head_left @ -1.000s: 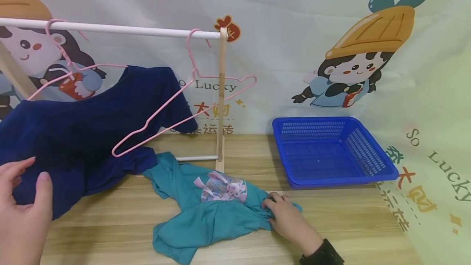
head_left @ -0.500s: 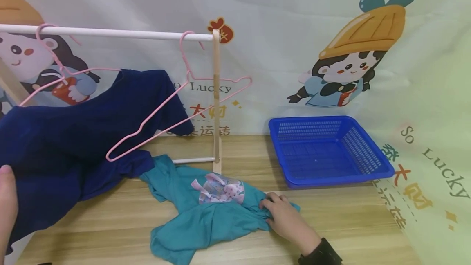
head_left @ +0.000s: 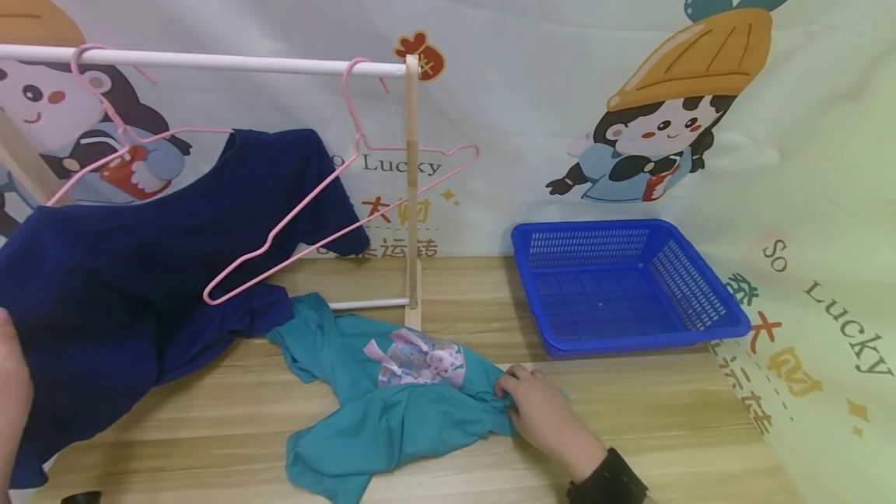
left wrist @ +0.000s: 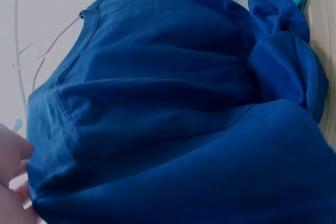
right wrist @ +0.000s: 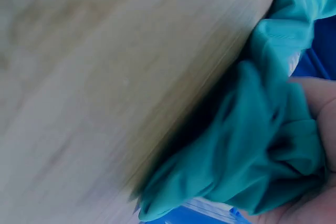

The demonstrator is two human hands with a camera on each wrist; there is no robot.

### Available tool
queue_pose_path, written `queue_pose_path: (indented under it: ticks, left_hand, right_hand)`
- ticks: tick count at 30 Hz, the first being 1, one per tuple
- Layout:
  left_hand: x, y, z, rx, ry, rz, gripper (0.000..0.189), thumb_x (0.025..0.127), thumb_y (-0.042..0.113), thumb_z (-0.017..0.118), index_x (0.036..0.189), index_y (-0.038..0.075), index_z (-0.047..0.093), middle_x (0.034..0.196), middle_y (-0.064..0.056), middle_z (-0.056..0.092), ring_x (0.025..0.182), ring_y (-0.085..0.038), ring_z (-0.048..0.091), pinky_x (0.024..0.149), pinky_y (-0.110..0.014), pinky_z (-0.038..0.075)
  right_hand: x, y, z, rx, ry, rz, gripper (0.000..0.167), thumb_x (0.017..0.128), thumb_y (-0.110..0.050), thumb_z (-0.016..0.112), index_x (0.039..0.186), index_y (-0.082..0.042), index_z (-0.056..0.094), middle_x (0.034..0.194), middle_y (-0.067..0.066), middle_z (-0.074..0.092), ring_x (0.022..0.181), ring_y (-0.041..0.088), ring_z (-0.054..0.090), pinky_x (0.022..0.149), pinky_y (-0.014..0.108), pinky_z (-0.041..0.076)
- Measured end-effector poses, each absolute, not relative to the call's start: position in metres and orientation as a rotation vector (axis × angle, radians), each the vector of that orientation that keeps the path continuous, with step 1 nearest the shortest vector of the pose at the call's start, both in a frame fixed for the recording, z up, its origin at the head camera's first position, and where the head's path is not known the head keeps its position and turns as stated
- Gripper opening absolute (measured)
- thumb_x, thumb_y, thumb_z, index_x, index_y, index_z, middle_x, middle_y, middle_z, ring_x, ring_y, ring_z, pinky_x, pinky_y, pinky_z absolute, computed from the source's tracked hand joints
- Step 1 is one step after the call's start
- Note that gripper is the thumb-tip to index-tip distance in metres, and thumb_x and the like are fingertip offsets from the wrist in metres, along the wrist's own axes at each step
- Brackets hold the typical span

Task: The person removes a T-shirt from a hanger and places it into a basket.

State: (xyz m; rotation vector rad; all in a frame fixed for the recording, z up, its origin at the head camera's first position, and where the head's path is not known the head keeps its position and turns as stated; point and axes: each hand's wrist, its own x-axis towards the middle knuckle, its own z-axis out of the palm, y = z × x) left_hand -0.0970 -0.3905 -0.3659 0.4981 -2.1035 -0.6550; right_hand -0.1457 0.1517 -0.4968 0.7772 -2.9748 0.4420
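A navy blue T-shirt [head_left: 140, 271] hangs at the left, partly on a pink hanger [head_left: 168, 132] hooked over the white rail. My left hand [head_left: 10, 391] is at the left edge of the head view, beside that shirt. In the left wrist view, its fingers [left wrist: 13, 153] pinch the edge of the navy cloth, some fingertips hidden behind it. A teal garment [head_left: 413, 418] with a printed bear patch lies crumpled on the table. My right hand [head_left: 549, 418] grips its right end, the cloth bunched under the fingers; the right wrist view shows the folds against the palm.
A second pink hanger [head_left: 280, 228], bare, hangs near the right end of the white rail [head_left: 231, 62], by the wooden post [head_left: 412, 201]. A blue plastic basket [head_left: 630, 286] stands at the back right of the wood-grain table [head_left: 630, 403]. A printed backdrop closes off the rear.
My left hand has moved left, nearly out of the head view, and the navy shirt's lower left part has spread toward the front. My right hand stays on the teal garment.
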Motion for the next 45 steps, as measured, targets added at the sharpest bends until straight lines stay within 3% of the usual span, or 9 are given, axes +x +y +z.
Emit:
queue_pose_path:
  ticks: [4, 7, 11, 18, 21, 26, 28, 39, 45]
  left_hand:
    - [-0.091, -0.385, -0.356, 0.566, -2.205, -0.628, 0.046, 0.106, 0.028, 0.022, 0.147, 0.008, 0.028, 0.144, -0.024, 0.035, 0.128, -0.039, 0.037, 0.116, -0.041, 0.022]
    - [-0.097, -0.406, -0.37, 0.746, -2.246, -0.854, 0.044, 0.105, 0.033, 0.021, 0.145, 0.021, 0.036, 0.129, -0.003, 0.05, 0.11, -0.016, 0.047, 0.108, -0.021, 0.03]
    - [-0.105, -0.425, -0.385, 0.864, -2.21, -0.928, 0.042, 0.104, 0.042, 0.022, 0.142, 0.033, 0.038, 0.129, 0.003, 0.054, 0.109, -0.005, 0.05, 0.103, -0.013, 0.031]
    - [-0.1, -0.405, -0.37, 0.898, -2.191, -0.818, 0.048, 0.103, 0.043, 0.023, 0.142, 0.021, 0.04, 0.139, -0.016, 0.049, 0.12, -0.028, 0.047, 0.105, -0.017, 0.031]
    - [-0.097, -0.4, -0.367, 0.902, -2.176, -0.805, 0.048, 0.102, 0.045, 0.022, 0.142, 0.025, 0.041, 0.137, -0.012, 0.051, 0.108, -0.014, 0.051, 0.098, -0.01, 0.03]
    - [-0.092, -0.386, -0.355, 0.784, -2.15, -0.688, 0.048, 0.105, 0.037, 0.023, 0.143, 0.012, 0.039, 0.133, -0.025, 0.046, 0.112, -0.026, 0.051, 0.11, -0.037, 0.033]
    - [-0.09, -0.38, -0.349, 0.754, -2.154, -0.683, 0.048, 0.105, 0.031, 0.024, 0.144, 0.003, 0.032, 0.133, -0.034, 0.041, 0.118, -0.05, 0.04, 0.11, -0.055, 0.028]
    - [-0.099, -0.401, -0.373, 0.625, -2.101, -0.735, 0.044, 0.105, 0.024, 0.028, 0.138, -0.001, 0.042, 0.133, -0.033, 0.043, 0.121, -0.049, 0.04, 0.112, -0.047, 0.026]
    - [-0.106, -0.423, -0.389, 0.769, -2.144, -0.781, 0.041, 0.104, 0.032, 0.028, 0.141, 0.025, 0.044, 0.14, -0.018, 0.045, 0.123, -0.039, 0.043, 0.111, -0.045, 0.029]
  right_hand:
    - [-0.148, 0.152, -0.495, 0.756, -2.965, 0.57, 0.022, 0.074, 0.001, 0.071, 0.079, -0.016, 0.058, 0.089, 0.0, 0.06, 0.079, 0.016, 0.058, 0.068, 0.034, 0.051]
    - [-0.15, 0.157, -0.492, 0.748, -2.971, 0.789, 0.022, 0.077, 0.002, 0.07, 0.081, -0.016, 0.057, 0.088, -0.002, 0.059, 0.081, 0.014, 0.056, 0.07, 0.033, 0.049]
    - [-0.153, 0.166, -0.487, 0.723, -2.868, 1.125, 0.019, 0.081, 0.001, 0.069, 0.085, -0.014, 0.059, 0.094, 0.0, 0.061, 0.09, 0.017, 0.056, 0.078, 0.033, 0.048]
    - [-0.157, 0.17, -0.459, 0.615, -2.601, 1.358, 0.018, 0.08, 0.002, 0.07, 0.088, -0.013, 0.063, 0.093, 0.002, 0.067, 0.089, 0.011, 0.058, 0.08, 0.027, 0.049]
    - [-0.156, 0.17, -0.436, 0.595, -2.498, 1.387, 0.017, 0.081, 0.003, 0.069, 0.09, -0.01, 0.064, 0.098, 0.006, 0.068, 0.093, 0.011, 0.06, 0.082, 0.022, 0.049]
    - [-0.154, 0.173, -0.394, 0.569, -2.348, 1.431, 0.016, 0.083, 0.005, 0.067, 0.092, -0.007, 0.065, 0.111, 0.013, 0.067, 0.108, 0.006, 0.058, 0.092, 0.012, 0.043]
    - [-0.155, 0.174, -0.378, 0.563, -2.297, 1.468, 0.015, 0.084, 0.007, 0.065, 0.093, -0.004, 0.064, 0.115, 0.015, 0.065, 0.11, 0.001, 0.055, 0.094, 0.011, 0.041]
    - [-0.16, 0.185, -0.304, 0.426, -1.969, 1.711, 0.01, 0.087, 0.011, 0.057, 0.097, 0.009, 0.059, 0.117, 0.001, 0.063, 0.112, 0.015, 0.056, 0.092, 0.016, 0.047]
    - [-0.162, 0.188, -0.276, 0.479, -1.709, 1.822, 0.014, 0.085, 0.012, 0.058, 0.093, 0.002, 0.065, 0.117, 0.008, 0.062, 0.111, 0.024, 0.054, 0.089, 0.019, 0.049]
